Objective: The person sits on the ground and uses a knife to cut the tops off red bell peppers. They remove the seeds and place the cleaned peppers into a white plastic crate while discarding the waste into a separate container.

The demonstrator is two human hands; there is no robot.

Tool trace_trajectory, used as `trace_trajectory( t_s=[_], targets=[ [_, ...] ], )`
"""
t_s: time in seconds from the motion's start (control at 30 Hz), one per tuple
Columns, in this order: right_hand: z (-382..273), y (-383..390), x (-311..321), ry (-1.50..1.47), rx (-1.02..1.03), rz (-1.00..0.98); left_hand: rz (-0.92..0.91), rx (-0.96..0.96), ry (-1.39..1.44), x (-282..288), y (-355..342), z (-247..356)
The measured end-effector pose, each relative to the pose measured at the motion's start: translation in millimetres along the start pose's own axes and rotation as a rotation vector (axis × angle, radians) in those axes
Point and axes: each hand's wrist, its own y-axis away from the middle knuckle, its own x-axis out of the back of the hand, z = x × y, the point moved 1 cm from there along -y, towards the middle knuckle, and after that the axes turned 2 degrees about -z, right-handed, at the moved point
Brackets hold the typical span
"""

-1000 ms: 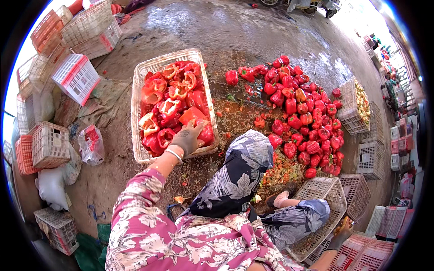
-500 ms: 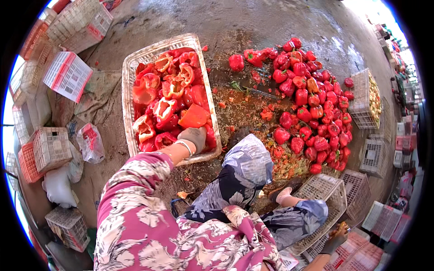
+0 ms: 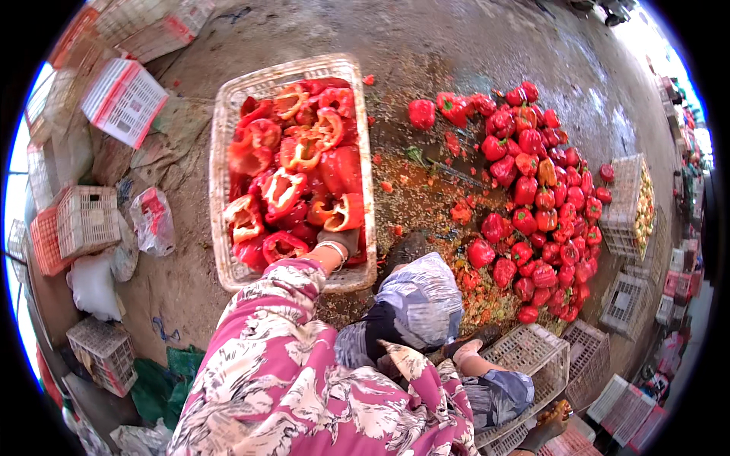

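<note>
My left hand (image 3: 341, 241), in a dark glove and with bangles at the wrist, reaches into the near right corner of a dirty white plastic crate (image 3: 220, 190). It is closed on a cut red bell pepper half (image 3: 346, 213), its hollow side showing; some fingers are hidden behind it. Seeded red pepper pieces (image 3: 283, 190) fill the crate. At the lower right my right hand (image 3: 541, 432), also gloved, is closed beside another empty-looking crate (image 3: 532, 349). Something wet and yellowish-brown shows at its fingers, too small to name.
A large heap of whole red bell peppers (image 3: 547, 205) lies on the wet floor to the right. Seeds and pepper scraps (image 3: 460, 213) are scattered before my bent knee (image 3: 422, 289). A crate of pale scraps (image 3: 627, 205) stands beyond the heap. Stacked crates (image 3: 87, 220) and bags line the left.
My left hand has shifted slightly right and down in the view; the pepper piece by it now shows its cut side instead of its smooth skin. My right hand has moved lower and leftward.
</note>
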Motion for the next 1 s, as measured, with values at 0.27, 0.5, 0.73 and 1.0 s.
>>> trace_trajectory(
  t_s=[0.27,0.5,0.73,1.0],
  targets=[
    [14,-5,11,-0.11,0.045,-0.045,-0.028,-0.378,0.126,84,84,-18],
    [40,-2,37,-0.174,0.01,-0.038,-0.105,0.212,-0.161,163,134,-112],
    [37,12,53,-0.205,0.021,-0.025,-0.437,0.193,-0.211,156,120,-125],
    [3,55,35,-0.174,-0.094,0.073,-0.426,0.13,-0.208,135,112,-136]
  ],
)
